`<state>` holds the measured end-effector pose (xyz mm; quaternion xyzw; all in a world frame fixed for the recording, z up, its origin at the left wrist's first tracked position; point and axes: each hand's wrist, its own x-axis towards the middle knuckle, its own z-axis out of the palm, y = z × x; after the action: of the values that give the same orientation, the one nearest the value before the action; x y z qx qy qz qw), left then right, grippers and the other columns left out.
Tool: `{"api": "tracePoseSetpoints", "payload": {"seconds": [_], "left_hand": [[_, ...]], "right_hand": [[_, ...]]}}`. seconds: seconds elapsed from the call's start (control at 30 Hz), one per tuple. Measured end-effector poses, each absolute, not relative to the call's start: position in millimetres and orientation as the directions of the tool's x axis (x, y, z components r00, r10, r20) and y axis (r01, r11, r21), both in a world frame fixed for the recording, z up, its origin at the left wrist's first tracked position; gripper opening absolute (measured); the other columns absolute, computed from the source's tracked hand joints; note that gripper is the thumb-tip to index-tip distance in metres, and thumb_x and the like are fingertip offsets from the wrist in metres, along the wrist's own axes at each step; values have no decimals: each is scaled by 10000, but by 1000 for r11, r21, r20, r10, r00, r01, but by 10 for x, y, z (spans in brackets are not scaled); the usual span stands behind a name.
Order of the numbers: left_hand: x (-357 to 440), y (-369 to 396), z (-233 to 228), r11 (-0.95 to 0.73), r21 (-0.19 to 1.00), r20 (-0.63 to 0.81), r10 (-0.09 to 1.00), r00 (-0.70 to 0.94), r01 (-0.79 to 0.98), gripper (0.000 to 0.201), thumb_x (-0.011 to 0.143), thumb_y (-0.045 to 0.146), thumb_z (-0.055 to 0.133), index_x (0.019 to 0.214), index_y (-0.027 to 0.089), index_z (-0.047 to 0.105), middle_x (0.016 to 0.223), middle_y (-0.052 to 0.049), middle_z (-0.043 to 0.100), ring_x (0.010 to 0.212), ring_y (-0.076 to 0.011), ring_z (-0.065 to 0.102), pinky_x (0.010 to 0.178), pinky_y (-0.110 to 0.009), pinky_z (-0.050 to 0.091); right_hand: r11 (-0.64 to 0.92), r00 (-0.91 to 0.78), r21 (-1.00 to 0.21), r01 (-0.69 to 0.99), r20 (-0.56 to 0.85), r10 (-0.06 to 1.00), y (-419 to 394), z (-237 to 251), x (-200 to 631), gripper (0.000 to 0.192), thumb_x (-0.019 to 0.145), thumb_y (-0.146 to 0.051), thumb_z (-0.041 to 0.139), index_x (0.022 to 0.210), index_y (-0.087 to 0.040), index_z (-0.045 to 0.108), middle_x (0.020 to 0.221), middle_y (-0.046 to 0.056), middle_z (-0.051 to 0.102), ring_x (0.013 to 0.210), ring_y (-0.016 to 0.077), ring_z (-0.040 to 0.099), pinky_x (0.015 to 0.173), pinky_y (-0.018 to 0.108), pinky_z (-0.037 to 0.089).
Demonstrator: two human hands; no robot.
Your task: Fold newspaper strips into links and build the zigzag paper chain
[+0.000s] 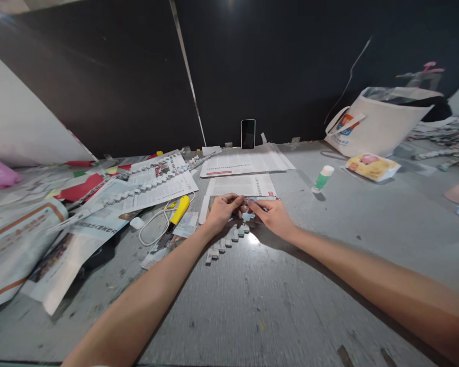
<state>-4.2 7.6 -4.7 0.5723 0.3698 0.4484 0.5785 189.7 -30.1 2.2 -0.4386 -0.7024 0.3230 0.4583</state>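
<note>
A zigzag chain of folded paper pieces hangs down and to the left from between my hands over the grey table. My left hand is closed, its thumb and fingers pinched at the chain's upper end. Fingertip to fingertip with it, my right hand also pinches there. Which small piece each hand grips is partly hidden by the fingers. Just beyond them lies a printed newspaper sheet. A small light-blue scrap of paper shows beneath the fingertips.
A phone leans against the dark wall behind stacked newspapers. To the right stand a glue stick, a yellow packet and a white tote bag. A yellow-handled tool, a white cable and a longer paper chain lie left.
</note>
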Motion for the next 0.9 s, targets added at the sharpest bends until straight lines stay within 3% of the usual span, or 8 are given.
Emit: {"api": "tracePoseSetpoints", "payload": {"seconds": [0.17, 0.37, 0.53, 0.9], "left_hand": [[-30, 36, 17, -80, 996, 88, 927, 365, -35, 571, 779, 685, 804, 851, 129, 697, 645, -21, 675, 501, -115, 593, 521, -246, 484], [-42, 7, 29, -74, 997, 67, 915, 399, 1, 534, 814, 651, 795, 916, 139, 682, 697, -18, 685, 535, -130, 631, 534, -255, 509], [-52, 20, 3, -78, 997, 71, 906, 417, -1, 502, 796, 606, 831, 894, 142, 666, 739, -23, 699, 573, -119, 640, 576, -255, 518], [-47, 23, 22, -89, 996, 73, 913, 402, 21, 522, 773, 622, 840, 814, 141, 641, 709, -22, 682, 556, -117, 633, 570, -267, 521]], "right_hand": [[437, -153, -827, 354, 410, 899, -297, 14, 1873, 337, 951, -545, 679, 889, -219, 740, 848, 63, 766, 773, 222, 676, 763, 356, 524], [441, -116, -796, 414, 434, 893, -261, -42, 1892, 259, 972, -430, 675, 1101, -225, 765, 819, 40, 770, 753, 219, 712, 777, 354, 546], [475, -123, -786, 396, 468, 875, -252, -42, 1905, 203, 994, -370, 637, 1025, -247, 795, 1009, 67, 824, 947, 260, 767, 909, 397, 561], [368, -108, -874, 317, 352, 930, -231, -23, 1911, 271, 964, -504, 674, 987, -234, 695, 815, 38, 749, 757, 222, 698, 809, 406, 543]]}}
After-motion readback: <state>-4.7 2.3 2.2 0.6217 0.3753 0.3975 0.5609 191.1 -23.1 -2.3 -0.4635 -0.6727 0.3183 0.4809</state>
